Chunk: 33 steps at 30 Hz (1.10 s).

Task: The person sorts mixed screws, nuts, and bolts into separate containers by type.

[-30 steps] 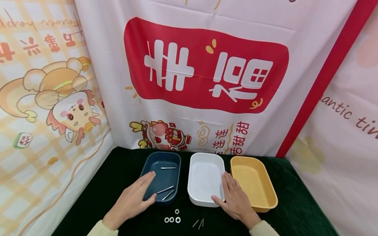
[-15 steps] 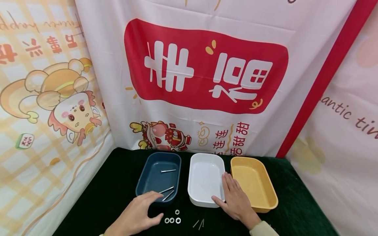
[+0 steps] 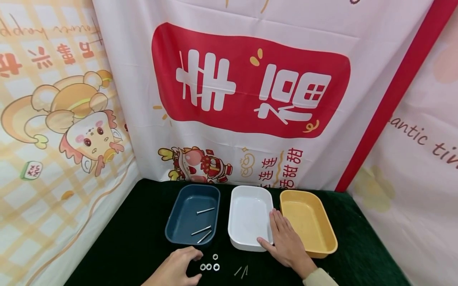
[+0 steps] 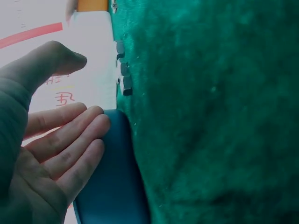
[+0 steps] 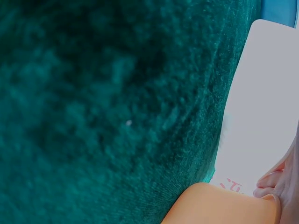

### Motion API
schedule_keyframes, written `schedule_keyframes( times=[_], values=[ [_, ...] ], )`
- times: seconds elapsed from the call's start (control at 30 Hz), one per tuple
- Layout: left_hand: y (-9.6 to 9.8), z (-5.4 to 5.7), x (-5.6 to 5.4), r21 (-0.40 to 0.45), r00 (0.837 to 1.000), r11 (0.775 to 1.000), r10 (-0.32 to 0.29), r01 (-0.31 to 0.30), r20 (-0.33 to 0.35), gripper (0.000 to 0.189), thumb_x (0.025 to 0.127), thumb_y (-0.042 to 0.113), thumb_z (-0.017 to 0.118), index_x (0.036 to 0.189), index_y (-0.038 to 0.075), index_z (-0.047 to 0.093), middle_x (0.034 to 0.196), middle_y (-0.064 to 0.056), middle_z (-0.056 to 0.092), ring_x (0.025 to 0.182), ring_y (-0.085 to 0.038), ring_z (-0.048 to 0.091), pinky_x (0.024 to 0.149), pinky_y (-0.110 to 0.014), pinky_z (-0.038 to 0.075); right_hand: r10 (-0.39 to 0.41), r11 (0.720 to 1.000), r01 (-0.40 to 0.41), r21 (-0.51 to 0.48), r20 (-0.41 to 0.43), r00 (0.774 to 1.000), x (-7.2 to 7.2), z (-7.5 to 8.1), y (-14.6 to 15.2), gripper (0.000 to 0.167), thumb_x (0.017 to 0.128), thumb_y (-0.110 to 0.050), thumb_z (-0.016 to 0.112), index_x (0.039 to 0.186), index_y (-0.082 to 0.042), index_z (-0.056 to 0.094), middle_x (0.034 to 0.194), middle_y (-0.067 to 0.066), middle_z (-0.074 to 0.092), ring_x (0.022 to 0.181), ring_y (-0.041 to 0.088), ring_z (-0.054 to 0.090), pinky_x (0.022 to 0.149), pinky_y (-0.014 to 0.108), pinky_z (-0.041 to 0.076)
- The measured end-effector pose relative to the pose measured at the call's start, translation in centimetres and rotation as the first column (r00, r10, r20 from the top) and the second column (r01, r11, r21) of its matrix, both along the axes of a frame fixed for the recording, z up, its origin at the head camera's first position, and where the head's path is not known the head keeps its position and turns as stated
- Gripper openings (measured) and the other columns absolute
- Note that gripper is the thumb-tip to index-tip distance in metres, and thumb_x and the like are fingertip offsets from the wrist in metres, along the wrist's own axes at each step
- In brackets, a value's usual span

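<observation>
My left hand [image 3: 179,268] hovers at the left of several metal nuts [image 3: 214,269], thumb apart from the fingers and nothing held. Bent forefinger and thumb flank the nearest nut in the head view. In the left wrist view, its long fingers [image 4: 70,158] overlap the blue tray [image 4: 121,182], with dark-looking nuts [image 4: 124,70] beyond. The right hand [image 3: 286,244] lies with straight fingers along the right edge of the white tray [image 3: 248,216]. Three bolts, one of them the upper bolt [image 3: 205,211], lie inside the blue tray.
A yellow tray [image 3: 307,226] stands right of the white one, partly behind the right hand. Several thin screws [image 3: 245,271] lie on the dark green cloth [image 3: 118,234] in front of the trays. Printed fabric [image 3: 232,159] hangs behind and at both sides.
My left hand has drawn back from over the blue tray, toward me and right, to beside the nuts. The upper bolt in that tray has shifted nearer and tilted. The right hand stays put.
</observation>
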<state>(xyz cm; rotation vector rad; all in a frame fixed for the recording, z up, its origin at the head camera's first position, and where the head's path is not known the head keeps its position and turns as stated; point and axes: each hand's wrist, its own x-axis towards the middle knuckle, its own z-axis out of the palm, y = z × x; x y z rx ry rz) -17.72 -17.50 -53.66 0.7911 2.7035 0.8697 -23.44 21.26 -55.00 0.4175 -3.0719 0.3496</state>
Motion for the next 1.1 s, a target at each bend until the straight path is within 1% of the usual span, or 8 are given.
schedule_keyframes(
  times=[0.2,0.37,0.57,0.8,1.1],
  values=[
    [0.4,-0.7,-0.5,-0.007,0.999,1.0,-0.015,0.015,0.048,0.034,0.085,0.029,0.085,0.116,0.019,0.074,0.107,0.009,0.072,0.095,0.0,0.067,0.082,-0.026,0.061,-0.003,1.0,0.003,0.006,-0.003,1.0,0.0,0.1,0.0,0.107,0.096,-0.082,0.039,0.168,-0.005,0.021,0.178,0.013,0.015,0.164,0.035,0.021,0.133,0.057,0.019],
    [0.8,-1.1,-1.1,-0.051,0.997,0.998,-0.022,0.026,0.08,0.028,0.086,0.024,0.084,0.112,0.02,0.076,0.103,0.01,0.072,0.092,0.002,0.067,0.08,-0.026,0.062,-0.002,1.0,0.002,0.007,-0.005,1.0,0.0,0.1,0.0,0.107,0.096,-0.083,0.039,0.168,-0.006,0.02,0.178,0.013,0.015,0.164,0.034,0.021,0.133,0.057,0.019],
    [1.1,-1.4,-1.7,-0.088,0.997,0.995,-0.031,0.037,0.074,0.024,0.086,0.021,0.084,0.108,0.023,0.076,0.1,0.011,0.071,0.089,0.003,0.066,0.078,-0.025,0.061,-0.003,1.0,0.004,0.018,-0.012,1.0,-0.1,0.0,0.1,0.107,0.096,-0.083,0.038,0.169,-0.006,0.02,0.179,0.013,0.015,0.165,0.033,0.02,0.133,0.056,0.019],
    [1.2,-1.5,-2.0,-0.083,0.995,0.995,-0.055,0.062,0.085,0.022,0.086,0.017,0.083,0.106,0.025,0.077,0.096,0.015,0.068,0.083,0.006,0.062,0.073,-0.02,0.058,0.0,1.0,0.001,0.017,-0.007,1.0,-0.2,-0.2,0.1,0.107,0.096,-0.083,0.037,0.169,-0.006,0.02,0.179,0.012,0.014,0.165,0.032,0.02,0.134,0.055,0.019],
    [1.5,-1.5,-2.1,-0.103,0.996,0.991,-0.082,0.086,0.042,0.016,0.086,0.016,0.082,0.098,0.026,0.078,0.088,0.018,0.065,0.077,0.007,0.058,0.068,-0.019,0.054,-0.002,1.0,0.002,0.021,-0.011,1.0,-0.3,-0.2,0.2,0.106,0.097,-0.082,0.037,0.169,-0.006,0.018,0.179,0.012,0.012,0.165,0.032,0.019,0.134,0.055,0.018]
  ],
)
